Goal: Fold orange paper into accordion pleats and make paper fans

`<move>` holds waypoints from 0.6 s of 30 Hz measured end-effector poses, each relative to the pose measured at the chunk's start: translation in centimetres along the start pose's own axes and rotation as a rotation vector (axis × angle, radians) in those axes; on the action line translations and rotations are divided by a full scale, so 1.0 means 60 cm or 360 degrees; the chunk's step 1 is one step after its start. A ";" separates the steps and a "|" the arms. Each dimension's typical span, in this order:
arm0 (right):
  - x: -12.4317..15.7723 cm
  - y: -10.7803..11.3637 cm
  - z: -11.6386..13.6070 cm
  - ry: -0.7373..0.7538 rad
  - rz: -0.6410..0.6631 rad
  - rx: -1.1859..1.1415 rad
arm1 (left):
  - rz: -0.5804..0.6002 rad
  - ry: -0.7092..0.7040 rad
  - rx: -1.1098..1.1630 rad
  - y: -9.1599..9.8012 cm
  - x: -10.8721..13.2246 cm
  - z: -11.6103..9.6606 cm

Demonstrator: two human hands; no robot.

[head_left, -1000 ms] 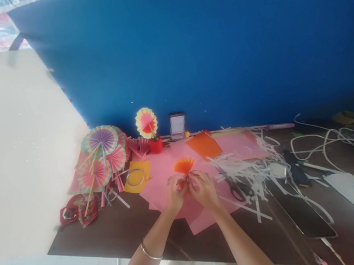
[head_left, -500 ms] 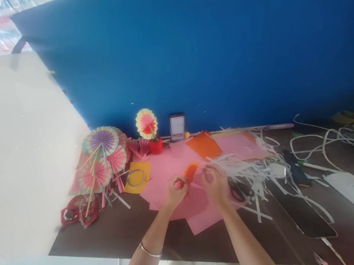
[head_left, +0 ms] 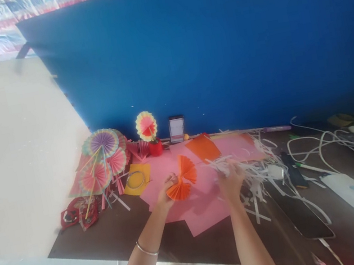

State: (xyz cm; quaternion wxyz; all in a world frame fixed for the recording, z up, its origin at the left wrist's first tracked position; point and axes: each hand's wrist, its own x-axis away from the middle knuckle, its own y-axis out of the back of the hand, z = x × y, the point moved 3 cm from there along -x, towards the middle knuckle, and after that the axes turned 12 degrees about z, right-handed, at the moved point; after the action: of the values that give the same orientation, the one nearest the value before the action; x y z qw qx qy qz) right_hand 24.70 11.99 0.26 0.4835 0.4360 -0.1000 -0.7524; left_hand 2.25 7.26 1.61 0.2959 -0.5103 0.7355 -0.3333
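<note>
An orange pleated paper fan [head_left: 186, 170], gathered at its middle and spread in two wings like a bow, is pinched in my left hand [head_left: 168, 190]. It is held over overlapping pink paper sheets [head_left: 207, 209]. My right hand [head_left: 231, 181] is at the left edge of a heap of white paper strips [head_left: 258, 168]. Its fingers are blurred, so I cannot see whether they grip a strip. Behind the hands, a flat orange sheet [head_left: 203, 147] rests on the pink paper.
Finished paper fans [head_left: 103, 143] lie at the left, near yellow paper [head_left: 145, 171] with a silvery ring on it. A red pot [head_left: 156, 147] holds a round fan beside a phone [head_left: 177, 129]. Rightward are a dark tablet [head_left: 300, 211] and white cables [head_left: 323, 143].
The orange fan, bunched narrow before, now spreads into two wings. My left hand has shifted slightly left with it. My right hand has moved right, away from the fan, to the strips.
</note>
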 end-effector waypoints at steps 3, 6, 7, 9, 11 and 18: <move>0.010 -0.011 0.022 0.0022 -0.0037 0.0000 | -0.0125 0.0043 0.0190 0.012 -0.002 0.007; 0.014 -0.014 0.042 0.0057 -0.0009 -0.0025 | -0.0281 0.0074 0.0235 0.027 -0.004 0.013; 0.014 -0.014 0.044 0.0040 0.0044 -0.0043 | -0.0307 0.0086 0.0254 0.030 -0.004 0.015; 0.012 -0.012 0.046 -0.0040 0.0216 -0.0130 | -0.0330 0.0096 0.0340 0.032 -0.004 0.016; 0.014 -0.012 0.053 -0.0121 0.0419 -0.0352 | -0.0343 0.0094 0.0420 0.030 -0.004 0.015; 0.051 -0.027 0.133 -0.0258 0.1113 -0.1623 | -0.0373 0.0100 0.0334 0.012 0.002 0.014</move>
State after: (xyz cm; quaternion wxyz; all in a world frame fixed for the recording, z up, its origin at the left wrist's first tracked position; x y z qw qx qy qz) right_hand 17.18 8.15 2.42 0.8394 0.0332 0.0988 -0.5334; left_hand 2.50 7.17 0.52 0.2837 -0.5483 0.6408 -0.4563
